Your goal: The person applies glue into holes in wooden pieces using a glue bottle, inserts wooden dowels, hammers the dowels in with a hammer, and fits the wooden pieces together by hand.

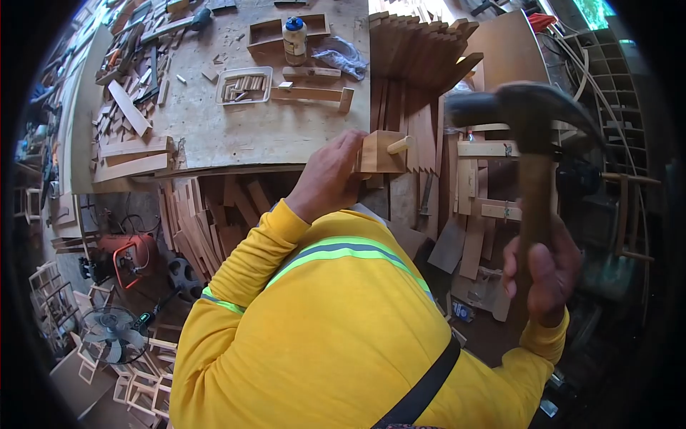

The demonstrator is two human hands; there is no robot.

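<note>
Pale plywood tops your workbench (204, 136), with the work out at its right edge. Your hammer (535, 171) is raised well apart from that work, striking face turned toward it. A swing that strays too far left could catch your bracing fingers; an off-centre blow could crack or skew the thinner wood, and a slack brace could let the piece shift. Your right hand (547, 268) is closed round the hammer's handle. Your left hand (329, 168) is partly closed, gripping the left side of the wooden block (377, 152), though some fingertips are hidden. The block is at the bench's near right corner; how far it's supported, I can't tell. From its right-hand side juts the dowel peg (399, 145), its seated depth hidden.
</note>
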